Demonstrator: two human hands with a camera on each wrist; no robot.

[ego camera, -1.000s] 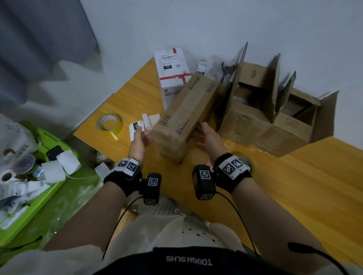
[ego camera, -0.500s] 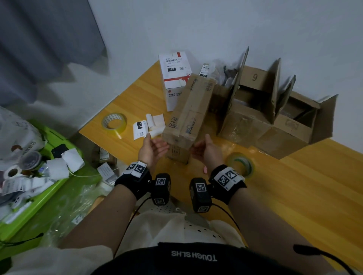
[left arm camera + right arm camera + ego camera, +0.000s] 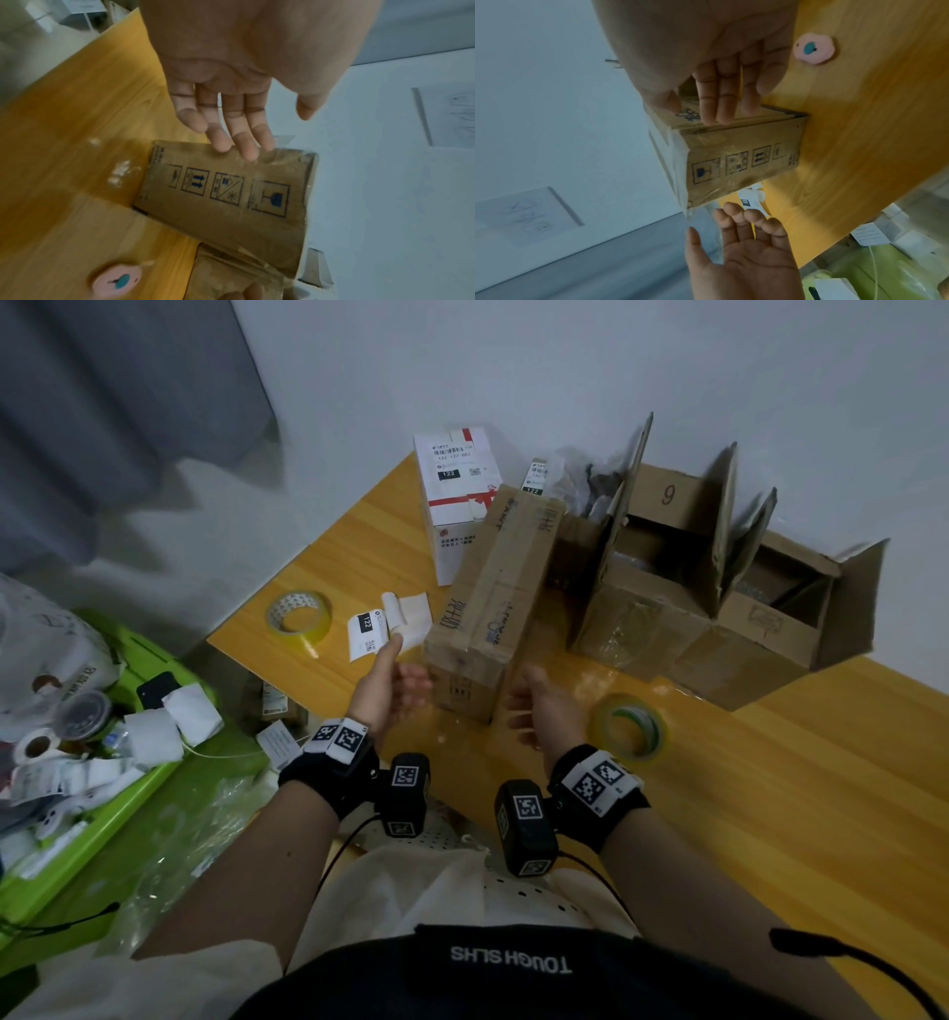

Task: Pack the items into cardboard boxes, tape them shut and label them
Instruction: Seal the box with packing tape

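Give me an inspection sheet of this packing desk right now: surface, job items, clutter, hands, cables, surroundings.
Surface: orange wooden table, glossy near the front.
Job's things: taped long cardboard box lying on the table; open boxes behind it; white labelled carton; two tape rolls; loose labels.
Clutter: green bin full of label backing paper.
Grippers: left hand and right hand open, flanking the box's near end; contact unclear.
Cables: black leads from the wrist cameras.
Surroundings: white wall, grey curtain.
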